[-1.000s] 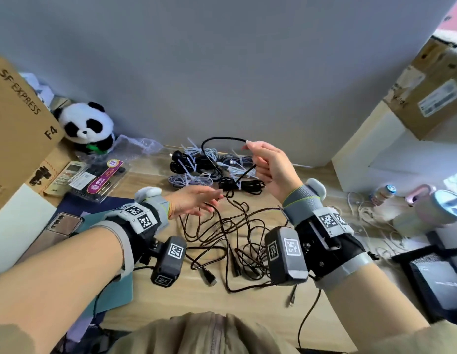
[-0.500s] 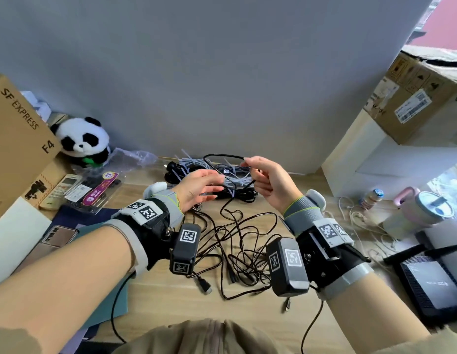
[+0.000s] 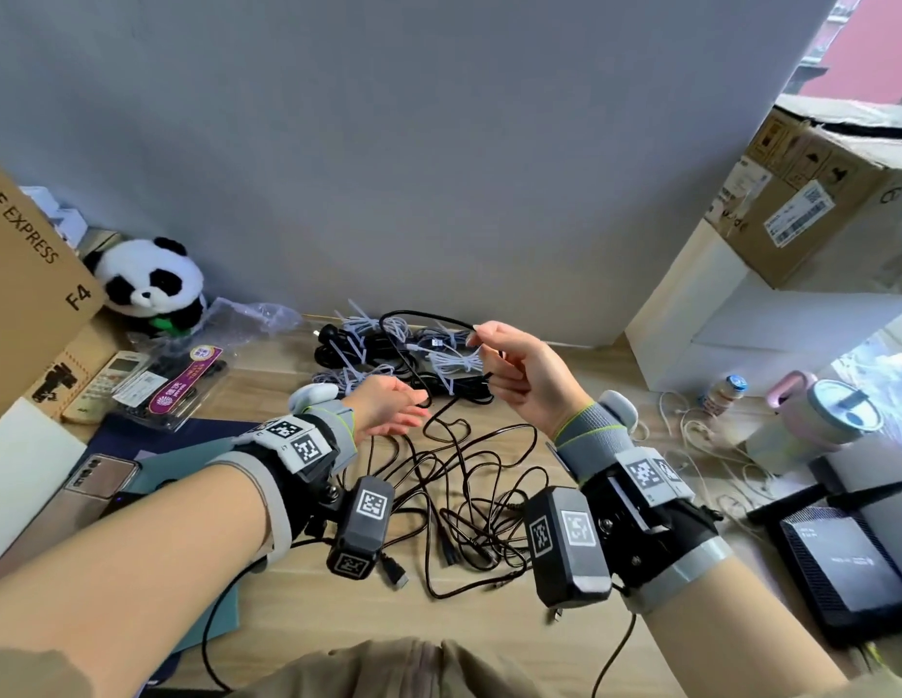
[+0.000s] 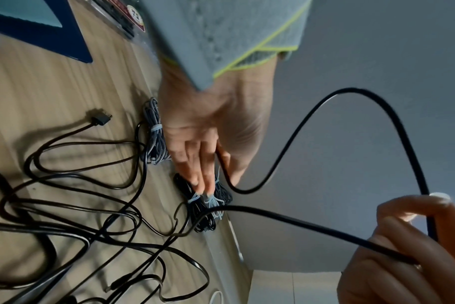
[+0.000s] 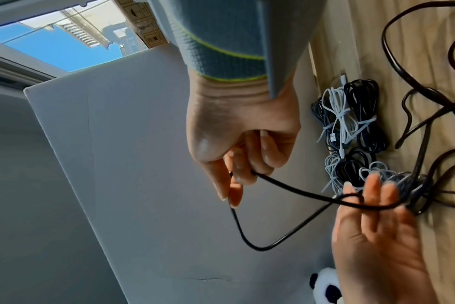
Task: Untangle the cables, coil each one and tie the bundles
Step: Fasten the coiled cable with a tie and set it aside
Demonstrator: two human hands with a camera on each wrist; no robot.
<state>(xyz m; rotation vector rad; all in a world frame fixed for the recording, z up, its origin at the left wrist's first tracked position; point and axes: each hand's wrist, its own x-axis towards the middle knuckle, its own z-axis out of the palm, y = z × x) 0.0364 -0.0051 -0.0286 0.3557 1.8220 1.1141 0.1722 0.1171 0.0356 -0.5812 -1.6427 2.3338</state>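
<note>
A thin black cable (image 3: 388,324) arches up in a loop above the wooden table (image 3: 308,612). My right hand (image 3: 481,345) holds it raised, thumb and forefinger pinching one strand and the other fingers curled round a second; the right wrist view shows that hand (image 5: 237,185) and the loop (image 5: 257,246). My left hand (image 3: 403,410) is lower and to the left, fingers straight, and the cable (image 4: 364,92) runs between its thumb and fingers (image 4: 203,174). The rest lies in a loose black tangle (image 3: 464,496) under both wrists. Several tied bundles (image 3: 413,355) lie by the wall.
A panda plush (image 3: 146,284), a cardboard box (image 3: 31,274), a remote (image 3: 111,375) and a phone (image 3: 101,478) crowd the left. On the right are a pink cup (image 3: 832,410), a small bottle (image 3: 726,392), a loose white cable (image 3: 691,425) and a black router (image 3: 852,561).
My left hand had risen close to the right hand; it has now dropped back down and left, with the cable sliding through it. The right hand keeps its hold.
</note>
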